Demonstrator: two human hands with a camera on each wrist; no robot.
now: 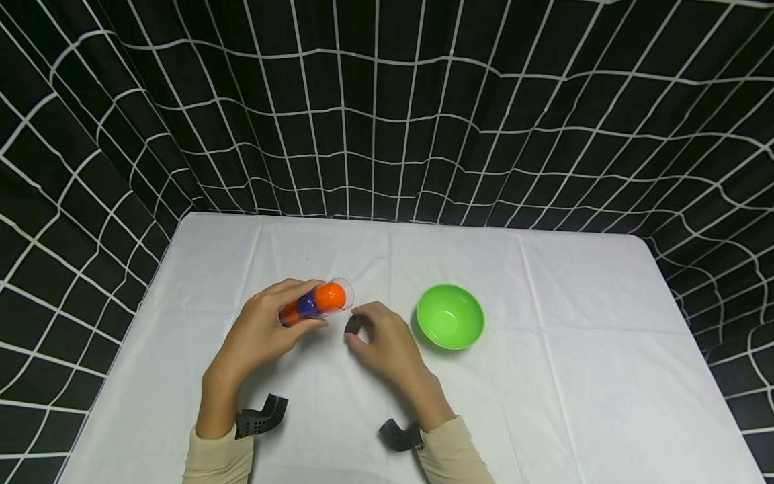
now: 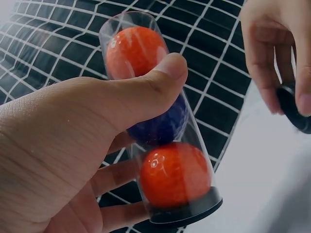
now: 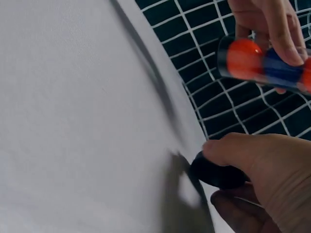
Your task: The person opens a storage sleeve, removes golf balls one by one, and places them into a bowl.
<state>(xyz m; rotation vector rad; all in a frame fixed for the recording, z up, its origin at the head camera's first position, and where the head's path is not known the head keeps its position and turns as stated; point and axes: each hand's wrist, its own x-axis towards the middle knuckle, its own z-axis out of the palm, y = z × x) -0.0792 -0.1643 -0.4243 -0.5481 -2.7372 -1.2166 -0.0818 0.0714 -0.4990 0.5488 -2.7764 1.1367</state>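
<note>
My left hand [image 1: 266,323] grips a clear plastic tube [image 2: 194,131] with its thumb across the side. Inside sit two orange balls [image 2: 176,174] with a dark blue ball [image 2: 163,124] between them. A black cap [image 2: 187,211] closes one end of the tube; the other end is uncovered and tilts toward my right hand [image 1: 387,339]. Between thumb and fingers, that hand pinches a round black cap [image 3: 217,172], held a short way from the tube's uncovered end.
A bright green bowl [image 1: 450,317] stands on the white-covered table [image 1: 605,376], just right of my right hand. Black cloth with a white grid [image 1: 387,128] rises behind the table and along both sides. A black mount [image 1: 263,417] sits at the left wrist.
</note>
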